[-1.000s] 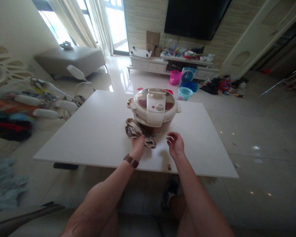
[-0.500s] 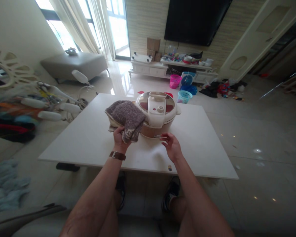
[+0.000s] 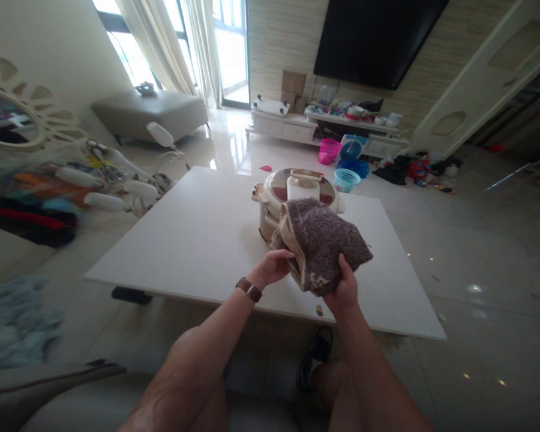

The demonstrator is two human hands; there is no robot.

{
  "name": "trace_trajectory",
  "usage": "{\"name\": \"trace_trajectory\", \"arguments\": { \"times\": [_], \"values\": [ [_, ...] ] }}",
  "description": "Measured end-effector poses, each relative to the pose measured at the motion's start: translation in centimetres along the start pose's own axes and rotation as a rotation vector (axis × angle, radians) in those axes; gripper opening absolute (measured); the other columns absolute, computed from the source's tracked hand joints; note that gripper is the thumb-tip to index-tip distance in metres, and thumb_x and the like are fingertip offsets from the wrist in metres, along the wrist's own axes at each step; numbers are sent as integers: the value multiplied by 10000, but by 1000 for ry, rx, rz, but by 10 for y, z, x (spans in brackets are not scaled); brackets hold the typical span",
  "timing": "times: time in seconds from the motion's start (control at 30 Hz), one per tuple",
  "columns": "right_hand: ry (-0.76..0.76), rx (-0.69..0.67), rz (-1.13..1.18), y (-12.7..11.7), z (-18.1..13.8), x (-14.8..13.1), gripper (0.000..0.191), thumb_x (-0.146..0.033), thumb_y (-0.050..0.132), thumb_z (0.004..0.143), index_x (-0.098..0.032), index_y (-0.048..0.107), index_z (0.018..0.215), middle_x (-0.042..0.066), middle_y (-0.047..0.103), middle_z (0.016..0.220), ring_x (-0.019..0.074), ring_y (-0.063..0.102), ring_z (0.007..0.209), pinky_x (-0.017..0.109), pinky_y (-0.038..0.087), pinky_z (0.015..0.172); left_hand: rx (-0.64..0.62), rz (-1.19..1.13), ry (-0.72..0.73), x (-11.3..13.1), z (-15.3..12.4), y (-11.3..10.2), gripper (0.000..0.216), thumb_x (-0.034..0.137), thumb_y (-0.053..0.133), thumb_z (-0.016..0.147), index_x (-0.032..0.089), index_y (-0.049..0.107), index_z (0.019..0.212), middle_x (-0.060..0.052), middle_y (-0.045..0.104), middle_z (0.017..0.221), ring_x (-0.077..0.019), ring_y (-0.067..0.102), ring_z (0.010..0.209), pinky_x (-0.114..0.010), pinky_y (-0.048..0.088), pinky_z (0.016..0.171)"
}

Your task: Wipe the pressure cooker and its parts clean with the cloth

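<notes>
Both hands grip a folded brown towel with a cream edge, held up in front of the pressure cooker. My left hand pinches its cream-edged left side, while my right hand clasps the lower right, thumb on top. Behind the cloth stands a white and beige electric pressure cooker, its glossy lid shut and its front panel hidden by the towel. The cooker rests on a white table. A small sticker shows at the table's near edge.
Pink and light blue baskets stand on the floor beyond the table. A low TV cabinet holds boxes and clutter. To the left are a grey bench and white padded frame parts.
The towel has moved from the cooker's left side to its front right. My right hand, empty before, now grips it too. My left hand has shifted right, and the view has turned slightly.
</notes>
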State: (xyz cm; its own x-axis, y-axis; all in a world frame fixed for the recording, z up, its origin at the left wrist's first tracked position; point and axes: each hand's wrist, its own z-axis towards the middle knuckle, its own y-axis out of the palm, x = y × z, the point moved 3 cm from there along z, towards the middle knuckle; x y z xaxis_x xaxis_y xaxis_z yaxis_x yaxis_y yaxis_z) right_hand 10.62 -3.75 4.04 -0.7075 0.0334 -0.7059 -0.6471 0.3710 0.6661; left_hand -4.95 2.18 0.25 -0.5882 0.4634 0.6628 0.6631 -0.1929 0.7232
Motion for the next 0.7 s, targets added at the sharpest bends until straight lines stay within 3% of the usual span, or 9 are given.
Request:
{"name": "trace_trajectory", "arguments": {
  "times": [0.13,0.2,0.3,0.37,0.43,0.53,0.63,0.7],
  "values": [
    [-309,89,-17,-4,-2,-57,478,-434,831,823,-239,766,1254,66,812,1257,265,764,1178,498,630,1067,-102,35,-54,4,2,4,317,271,806,689,145,784,979,-119,834,970,-268,803,861,-353,629,793],
    [-530,166,-115,0,0,-83,503,-424,855,798,-246,756,1258,42,804,1260,251,754,1193,466,634,1050,-27,105,-45,8,3,-1,266,324,762,744,127,779,921,-138,814,903,-270,798,832,-347,619,759],
    [-767,209,-449,23,16,-104,517,-465,870,783,-181,760,1200,67,813,1149,279,761,1139,463,630,1016,211,169,7,13,3,-13,193,330,697,778,139,720,757,-112,745,741,-221,750,687,-312,585,662],
    [-791,112,-809,51,37,-102,481,-525,814,830,-128,780,1100,119,817,1037,314,764,1069,476,620,994,333,178,49,17,2,-18,156,307,683,767,152,702,752,-91,727,726,-200,728,644,-294,565,618],
    [-806,-53,-1154,83,61,-89,423,-522,726,897,-148,793,1083,147,816,1046,337,748,1090,496,598,1019,372,180,75,20,0,-20,150,305,679,759,161,704,796,-81,730,738,-197,725,633,-285,556,593],
    [-842,-288,-1528,122,90,-64,402,-383,702,905,-217,771,1264,146,736,1373,354,665,1300,513,527,1141,376,194,80,28,-3,-19,175,320,679,753,171,696,841,-75,731,735,-200,725,626,-275,544,571],
    [-807,-301,-1711,132,109,-54,445,-339,699,892,-258,758,1325,128,643,1488,353,686,1258,507,524,1137,387,203,86,35,-8,-20,188,326,675,746,171,693,850,-76,732,741,-200,730,631,-268,538,565],
    [-803,-287,-1681,125,116,-57,419,-348,671,903,-246,768,1298,126,652,1462,341,701,1224,499,530,1128,389,201,102,40,-13,-21,192,328,670,744,171,694,852,-74,732,744,-197,731,635,-265,539,569]
  ]
}}
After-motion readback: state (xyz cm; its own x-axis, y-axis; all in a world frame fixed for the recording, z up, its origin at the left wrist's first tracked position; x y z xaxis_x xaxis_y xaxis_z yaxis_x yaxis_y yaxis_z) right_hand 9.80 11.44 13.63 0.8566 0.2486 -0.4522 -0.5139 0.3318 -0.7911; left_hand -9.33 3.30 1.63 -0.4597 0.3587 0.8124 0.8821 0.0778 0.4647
